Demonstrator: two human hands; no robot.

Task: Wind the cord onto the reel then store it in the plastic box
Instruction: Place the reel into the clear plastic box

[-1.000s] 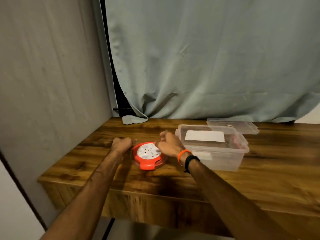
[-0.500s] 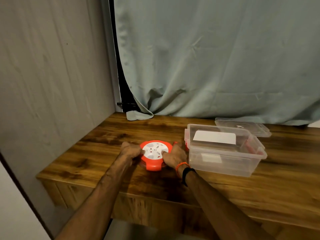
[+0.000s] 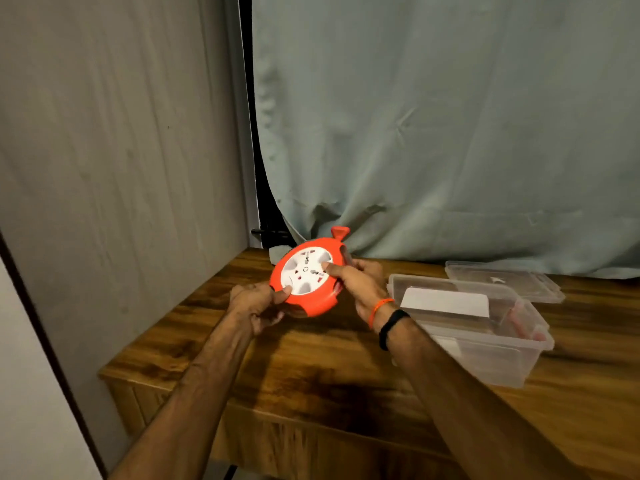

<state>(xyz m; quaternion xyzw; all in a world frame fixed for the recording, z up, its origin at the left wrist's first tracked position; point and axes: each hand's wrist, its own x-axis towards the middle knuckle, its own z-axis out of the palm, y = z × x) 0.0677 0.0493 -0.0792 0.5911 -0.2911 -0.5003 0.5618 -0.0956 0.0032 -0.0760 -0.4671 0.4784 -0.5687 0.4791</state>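
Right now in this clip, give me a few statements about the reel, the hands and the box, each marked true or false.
1. Both hands hold the reel. True: the left hand grips its lower left edge, the right hand its right side.
2. The reel lies flat on the table. False: it is lifted and tilted.
3. The box is open. True: its lid lies behind it.
4. The reel is inside the box. False: it is to the box's left, in the hands.
5. The box is on the person's left. False: it is on their right.
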